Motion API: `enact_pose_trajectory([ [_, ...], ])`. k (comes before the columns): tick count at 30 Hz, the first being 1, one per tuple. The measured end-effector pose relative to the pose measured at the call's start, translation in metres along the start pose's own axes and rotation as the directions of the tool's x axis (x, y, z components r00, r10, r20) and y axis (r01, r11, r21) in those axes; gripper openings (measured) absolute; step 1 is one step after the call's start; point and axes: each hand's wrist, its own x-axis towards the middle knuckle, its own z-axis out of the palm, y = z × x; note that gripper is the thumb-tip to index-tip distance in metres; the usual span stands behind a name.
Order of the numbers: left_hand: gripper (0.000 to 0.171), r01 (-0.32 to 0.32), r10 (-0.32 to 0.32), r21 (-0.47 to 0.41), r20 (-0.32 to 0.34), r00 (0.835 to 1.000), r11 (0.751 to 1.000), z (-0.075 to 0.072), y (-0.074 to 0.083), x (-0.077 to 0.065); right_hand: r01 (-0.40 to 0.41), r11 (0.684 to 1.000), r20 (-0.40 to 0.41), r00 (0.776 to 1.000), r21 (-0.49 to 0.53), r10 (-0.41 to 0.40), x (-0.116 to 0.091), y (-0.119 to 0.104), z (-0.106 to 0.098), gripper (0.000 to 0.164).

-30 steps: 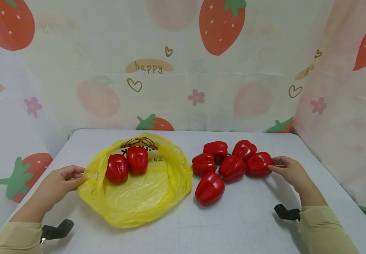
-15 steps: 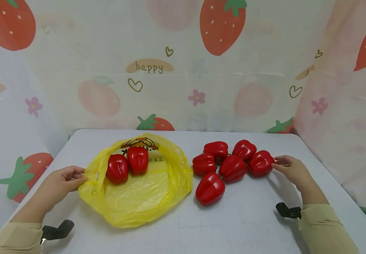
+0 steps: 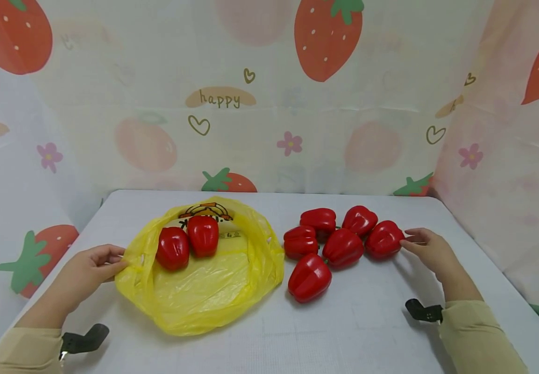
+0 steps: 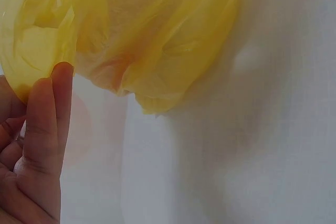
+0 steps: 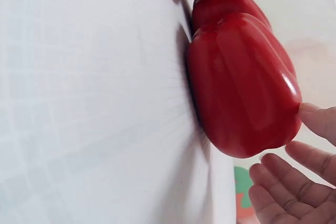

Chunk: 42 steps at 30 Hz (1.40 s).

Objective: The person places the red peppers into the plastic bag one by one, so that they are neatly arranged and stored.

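Note:
My left hand (image 3: 93,264) pinches the left edge of a yellow plastic bag (image 3: 204,306) between thumb and fingers. The bag's mouth is spread wide, and two red bell peppers (image 3: 173,249) lie inside it. In the left wrist view, fingertips (image 4: 44,90) grip the thin plastic. At the right, my right hand (image 3: 430,253) is at the near end of the rightmost bell pepper (image 3: 384,240). The right wrist view has the thumb tip against this pepper (image 5: 244,87) and the index fingertip right at its end. The other fingers extend loosely, holding nothing.
Several more red bell peppers (image 3: 342,248) lie grouped between the bag and my right hand, one (image 3: 309,278) nearer the front. All rest on a white table (image 3: 344,332). A strawberry-print cloth (image 3: 269,130) stands behind and at both sides.
The rightmost pepper has shifted slightly right and turned, and my right hand has drawn back a little with it. My left hand and the bag have stayed in place.

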Motion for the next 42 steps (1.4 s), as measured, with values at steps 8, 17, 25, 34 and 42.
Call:
enact_pose_trajectory([
  [8, 0.053, 0.003, -0.003, -0.001, -0.001, 1.000, 1.000, 0.000, 0.001, 0.000, 0.000, 0.999, 0.027, 1.000, 0.036, -0.001, 0.000, -0.001, 0.008, 0.072],
  [17, 0.053, 0.006, -0.006, 0.001, 0.001, 1.000, 1.000, 0.001, 0.002, -0.001, 0.000, 0.999, 0.057, 0.998, 0.037, -0.002, 0.004, -0.003, 0.016, 0.092],
  [25, 0.053, 0.006, -0.006, 0.008, 0.001, 1.000, 1.000, 0.001, 0.004, -0.002, -0.013, 0.998, 0.078, 0.997, 0.056, 0.009, 0.008, -0.010, 0.026, 0.101],
  [34, 0.053, 0.003, -0.003, 0.007, 0.002, 1.000, 1.000, 0.001, 0.004, -0.002, -0.003, 1.000, 0.035, 0.999, -0.012, 0.004, 0.014, -0.016, 0.033, 0.103],
  [42, 0.052, 0.008, -0.008, 0.008, 0.000, 1.000, 1.000, 0.002, 0.002, -0.001, -0.007, 0.999, 0.028, 1.000, -0.041, 0.008, 0.014, -0.011, 0.028, 0.101],
])
